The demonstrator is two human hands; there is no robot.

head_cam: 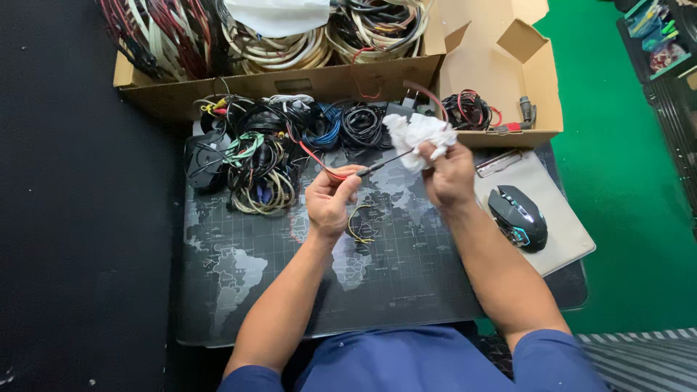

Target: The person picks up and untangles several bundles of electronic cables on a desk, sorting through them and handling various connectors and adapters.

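Both forearms converge over desk mat [239, 290]: left hand [328, 202] pinches thin red/black cable [385, 163], which runs up-right into white tissue [417, 134] clenched in right hand [450, 174].

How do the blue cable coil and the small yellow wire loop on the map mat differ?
The blue cable coil is thick and many-turned; the yellow wire loop is thin and sparse. The coil lies among other bundles beside the cardboard box; the loop lies alone below the left hand. Neither is held.
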